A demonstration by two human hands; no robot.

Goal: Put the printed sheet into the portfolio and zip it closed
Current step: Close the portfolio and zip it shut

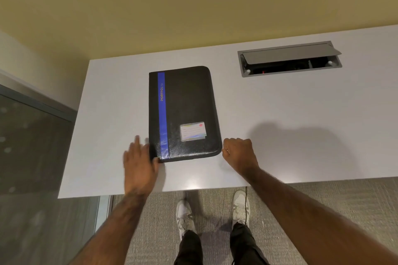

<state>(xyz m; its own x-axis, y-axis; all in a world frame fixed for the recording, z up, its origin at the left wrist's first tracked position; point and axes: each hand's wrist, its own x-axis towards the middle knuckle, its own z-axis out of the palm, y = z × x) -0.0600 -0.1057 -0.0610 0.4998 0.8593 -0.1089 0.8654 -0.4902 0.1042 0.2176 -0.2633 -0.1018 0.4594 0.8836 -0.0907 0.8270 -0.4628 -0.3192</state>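
Observation:
A black portfolio (189,109) with a blue stripe and a small label card lies closed and flat on the white table (280,114). My left hand (140,163) rests with fingers spread at the portfolio's near left corner, touching its spine edge. My right hand (239,150) is closed in a fist at the near right corner, fingertips pinched right by the edge; the zipper pull is too small to make out. No printed sheet is visible.
A grey cable hatch (289,59) with its lid raised is set into the table at the back right. A yellow wall runs behind the table, and a glass panel (32,146) stands at the left. My feet stand below the table's near edge.

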